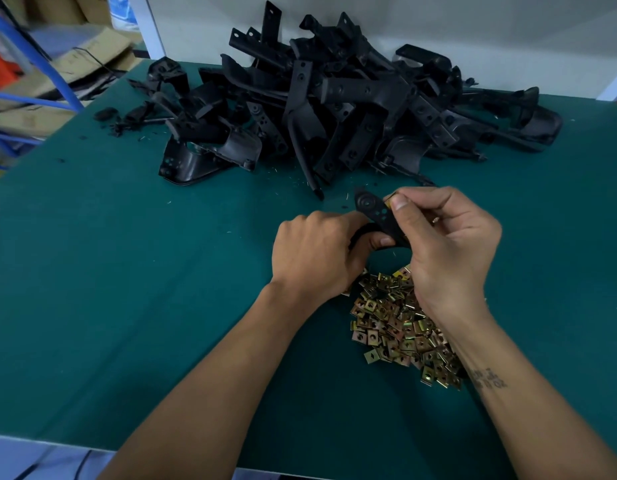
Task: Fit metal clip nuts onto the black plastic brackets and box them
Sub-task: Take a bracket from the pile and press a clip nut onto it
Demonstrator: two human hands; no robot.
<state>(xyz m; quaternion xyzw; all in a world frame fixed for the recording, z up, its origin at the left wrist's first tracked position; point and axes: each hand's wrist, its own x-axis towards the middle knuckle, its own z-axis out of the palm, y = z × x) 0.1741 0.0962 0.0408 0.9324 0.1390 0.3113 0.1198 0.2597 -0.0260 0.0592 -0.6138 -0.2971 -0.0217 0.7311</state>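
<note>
At the far left, beyond the table edge, flattened cardboard (75, 60) lies behind blue metal tubing (62, 84). The green table mat (127, 271) runs across the whole view, with small black plastic scraps (120, 123) scattered at its back left. Behind the hands, a large heap of black plastic brackets (335, 98) stretches along the back of the mat against the white wall (438, 22). In front of that heap, near the middle, the left hand (314, 254) is curled around the lower end of 1 black bracket (376, 216), knuckles up, thumb tucked underneath and touching the plastic. The bracket rises from that grip and slants up and away, its rounded upper end with a round boss and small holes showing between the 2 hands. Just to its right, the right hand (449, 244) pinches a brass-coloured clip nut (390, 200) between thumb and forefinger, held right at the bracket's upper right edge; whether the nut is already seated on the plastic cannot be told. The remaining fingers of that hand are bent inward. Below and between the 2 wrists, partly hidden under the right forearm, a loose pile of clip nuts (397, 323) lies on the mat, trailing toward the lower right.
</note>
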